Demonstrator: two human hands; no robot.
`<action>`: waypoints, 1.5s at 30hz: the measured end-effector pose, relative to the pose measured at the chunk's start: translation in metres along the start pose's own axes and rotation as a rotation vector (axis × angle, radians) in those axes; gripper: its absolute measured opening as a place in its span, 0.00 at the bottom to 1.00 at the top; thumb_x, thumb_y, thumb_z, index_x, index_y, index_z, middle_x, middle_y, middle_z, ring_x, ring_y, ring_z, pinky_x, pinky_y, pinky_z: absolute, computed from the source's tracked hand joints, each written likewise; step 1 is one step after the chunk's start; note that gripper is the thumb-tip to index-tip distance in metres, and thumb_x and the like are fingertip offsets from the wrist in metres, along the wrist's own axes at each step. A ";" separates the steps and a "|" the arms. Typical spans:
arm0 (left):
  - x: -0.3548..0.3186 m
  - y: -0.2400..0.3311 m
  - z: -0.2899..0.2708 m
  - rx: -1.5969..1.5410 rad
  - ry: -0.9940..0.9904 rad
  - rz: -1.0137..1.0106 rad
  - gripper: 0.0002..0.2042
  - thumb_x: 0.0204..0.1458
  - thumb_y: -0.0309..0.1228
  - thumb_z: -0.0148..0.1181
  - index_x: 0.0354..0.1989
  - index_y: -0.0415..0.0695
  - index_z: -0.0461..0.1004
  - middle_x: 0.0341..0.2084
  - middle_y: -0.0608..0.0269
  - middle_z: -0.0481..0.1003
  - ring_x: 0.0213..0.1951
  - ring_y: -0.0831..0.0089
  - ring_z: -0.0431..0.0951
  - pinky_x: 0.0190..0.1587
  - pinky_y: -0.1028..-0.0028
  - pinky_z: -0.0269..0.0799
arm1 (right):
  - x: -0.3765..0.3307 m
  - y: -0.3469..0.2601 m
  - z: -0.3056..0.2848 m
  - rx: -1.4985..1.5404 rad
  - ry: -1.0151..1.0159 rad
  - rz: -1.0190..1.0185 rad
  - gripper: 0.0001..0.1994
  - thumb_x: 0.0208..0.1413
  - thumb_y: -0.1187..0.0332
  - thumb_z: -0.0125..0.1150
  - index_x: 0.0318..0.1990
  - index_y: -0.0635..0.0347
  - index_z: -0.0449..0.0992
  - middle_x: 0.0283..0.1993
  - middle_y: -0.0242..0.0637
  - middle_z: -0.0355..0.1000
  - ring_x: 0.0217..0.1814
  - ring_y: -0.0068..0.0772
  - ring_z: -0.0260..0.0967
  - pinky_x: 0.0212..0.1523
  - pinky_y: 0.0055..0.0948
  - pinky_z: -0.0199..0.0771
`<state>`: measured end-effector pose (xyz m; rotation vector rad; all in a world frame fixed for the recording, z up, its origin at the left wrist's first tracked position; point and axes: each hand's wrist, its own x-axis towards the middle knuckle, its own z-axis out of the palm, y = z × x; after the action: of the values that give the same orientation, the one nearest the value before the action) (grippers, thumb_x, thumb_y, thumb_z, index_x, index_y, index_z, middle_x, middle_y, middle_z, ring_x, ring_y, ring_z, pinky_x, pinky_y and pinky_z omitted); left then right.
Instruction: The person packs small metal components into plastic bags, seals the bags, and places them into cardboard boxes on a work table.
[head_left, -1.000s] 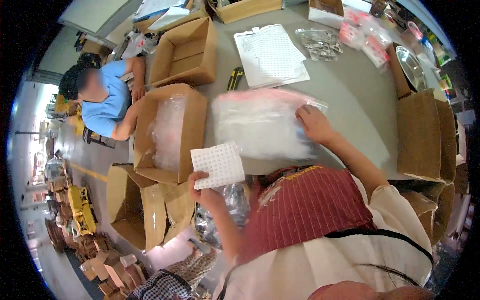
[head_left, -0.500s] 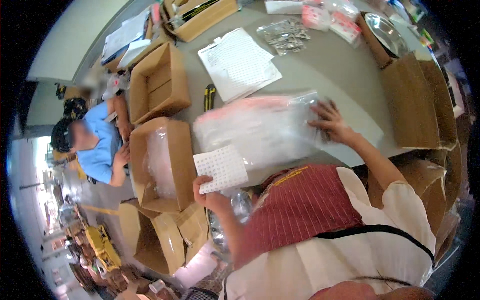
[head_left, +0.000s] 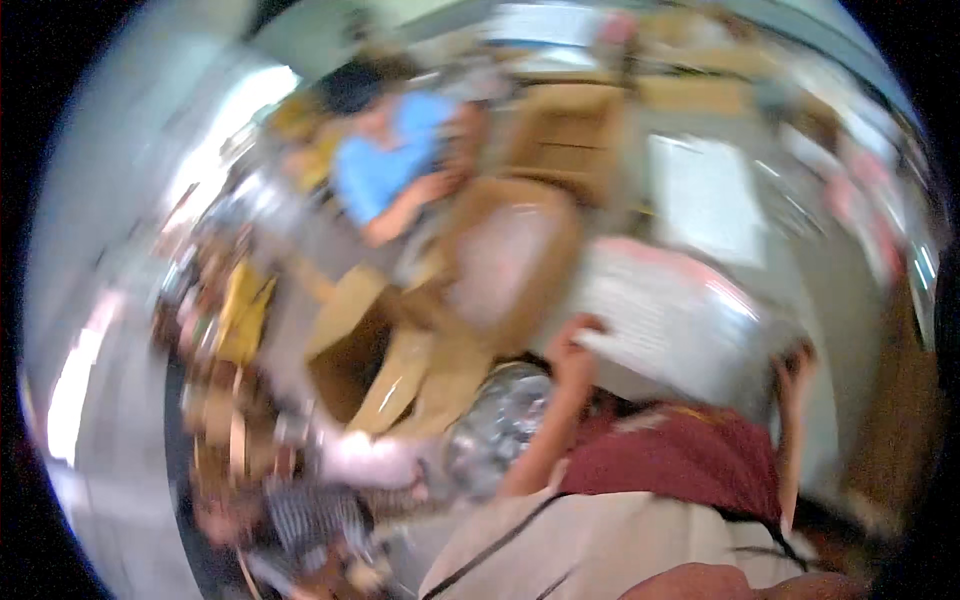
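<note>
Motion blurs the whole picture. My left hand [head_left: 577,350] is closed on the corner of a white sheet of small printed labels [head_left: 632,322]. The sheet lies over the near left part of a stack of clear plastic bags [head_left: 715,310] with a pink-red edge along the far side. At the right end of that stack is my right hand [head_left: 796,362]; its fingers are smeared, so its grip does not show. The bags rest on a grey table, just beyond my maroon apron.
An open carton with clear plastic inside [head_left: 560,255] stands left of the bags, an empty-looking carton [head_left: 565,140] behind it. Papers [head_left: 705,195] lie beyond the bags. A person in blue [head_left: 395,160] sits at the left. Clear bags of items [head_left: 505,415] are by my left forearm.
The view has swung left, so the table now appears farther right. My left hand still holds the label sheet, and my right hand remains by the right end of the bags.
</note>
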<state>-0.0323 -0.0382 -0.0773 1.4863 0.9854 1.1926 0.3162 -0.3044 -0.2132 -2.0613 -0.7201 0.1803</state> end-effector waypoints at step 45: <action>-0.007 0.019 0.005 -0.054 -0.271 0.033 0.24 0.26 0.15 0.40 0.35 0.35 0.76 0.32 0.59 0.76 0.39 0.68 0.74 0.47 0.73 0.67 | 0.083 -0.008 -0.392 0.107 0.381 0.118 0.27 0.57 0.56 0.63 0.60 0.63 0.68 0.58 0.42 0.71 0.56 0.36 0.69 0.57 0.34 0.69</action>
<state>-0.0283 -0.0501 -0.0610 1.5770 0.7425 1.0003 0.5336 -0.5385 0.0296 -1.9591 -0.3483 -0.1046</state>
